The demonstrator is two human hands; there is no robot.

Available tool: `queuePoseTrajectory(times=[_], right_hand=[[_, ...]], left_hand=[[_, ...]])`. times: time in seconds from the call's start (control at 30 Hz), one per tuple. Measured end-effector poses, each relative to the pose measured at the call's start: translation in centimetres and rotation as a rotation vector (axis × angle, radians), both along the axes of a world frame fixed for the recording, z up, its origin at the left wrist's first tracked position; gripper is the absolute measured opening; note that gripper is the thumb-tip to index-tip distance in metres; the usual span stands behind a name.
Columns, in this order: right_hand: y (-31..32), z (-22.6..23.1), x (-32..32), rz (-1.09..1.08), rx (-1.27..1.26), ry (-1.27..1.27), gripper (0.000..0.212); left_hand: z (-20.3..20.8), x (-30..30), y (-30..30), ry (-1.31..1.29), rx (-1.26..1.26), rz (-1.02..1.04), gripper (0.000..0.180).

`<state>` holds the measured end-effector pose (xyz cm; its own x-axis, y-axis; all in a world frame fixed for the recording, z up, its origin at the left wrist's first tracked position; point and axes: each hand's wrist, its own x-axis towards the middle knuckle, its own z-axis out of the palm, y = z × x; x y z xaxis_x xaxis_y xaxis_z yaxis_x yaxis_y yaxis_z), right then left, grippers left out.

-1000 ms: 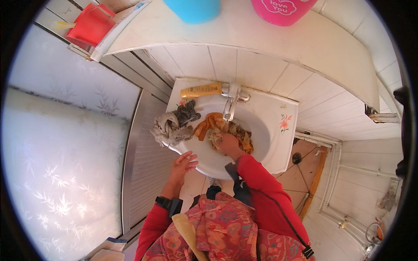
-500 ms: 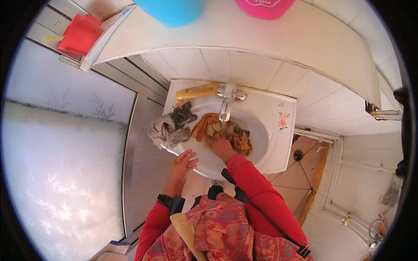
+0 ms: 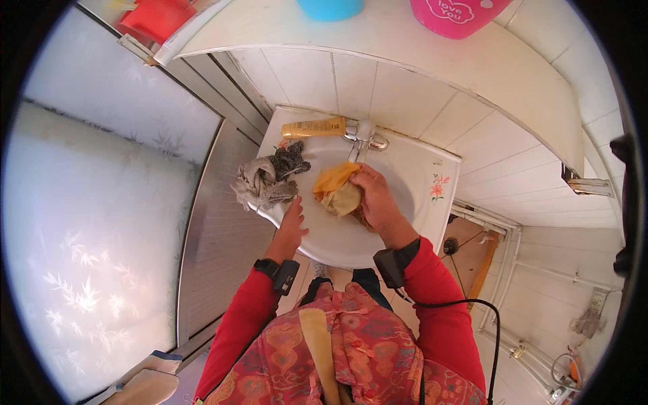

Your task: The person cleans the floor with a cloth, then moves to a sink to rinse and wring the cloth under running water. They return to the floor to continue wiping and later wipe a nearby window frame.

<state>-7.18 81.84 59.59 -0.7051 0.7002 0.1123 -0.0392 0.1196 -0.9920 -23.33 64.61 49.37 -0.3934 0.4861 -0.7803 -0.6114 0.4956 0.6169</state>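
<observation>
A wet orange and beige cloth point(image 3: 337, 192) is bunched up over the basin of the white sink point(image 3: 432, 233). My right hand point(image 3: 378, 199) grips its right side, just in front of the tap point(image 3: 363, 138), and hides part of the cloth. My left hand point(image 3: 292, 223) is held at the sink's front left rim with its fingers extended and holds nothing. Just beyond it, a crumpled grey cloth point(image 3: 264, 189) lies over the sink's left corner, with a darker grey lacy part point(image 3: 291, 158) beside it.
A yellow tube point(image 3: 314, 128) lies on the sink's back ledge. Above is a cream shelf point(image 3: 378, 34) with a pink container point(image 3: 455, 17) and a blue container point(image 3: 331, 8). A frosted glass door point(image 3: 108, 223) stands at the left, and pipes point(image 3: 509, 270) run at the right.
My right hand has lifted the orange and beige cloth from the basin under the tap and gathered it up. My left hand has moved slightly up and right, to the sink's rim.
</observation>
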Motion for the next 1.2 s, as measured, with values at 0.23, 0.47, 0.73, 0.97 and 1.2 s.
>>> queuePoseTrajectory(times=[0.23,0.47,0.73,0.97,1.2], right_hand=[[0.3,2.2,1.0,-0.005,0.135,0.107,0.034],[-4.0,-1.4,0.5,-0.222,0.396,-0.504,0.039],[-5.8,-2.1,-0.6,-0.311,0.369,-0.469,0.032],[-5.0,-2.2,0.1,-0.239,0.363,-0.449,0.033],[-2.6,-1.3,0.3,-0.126,0.271,-0.303,0.032]], left_hand=[[5.0,3.5,4.6,-0.463,0.423,0.074,0.075],[7.1,4.3,6.7,-0.429,0.496,-0.015,0.062],[6.1,6.4,7.9,-0.091,0.315,0.228,0.034],[6.6,7.3,7.8,0.061,0.443,0.209,0.027],[10.4,7.2,8.7,0.161,0.33,0.159,0.025]])
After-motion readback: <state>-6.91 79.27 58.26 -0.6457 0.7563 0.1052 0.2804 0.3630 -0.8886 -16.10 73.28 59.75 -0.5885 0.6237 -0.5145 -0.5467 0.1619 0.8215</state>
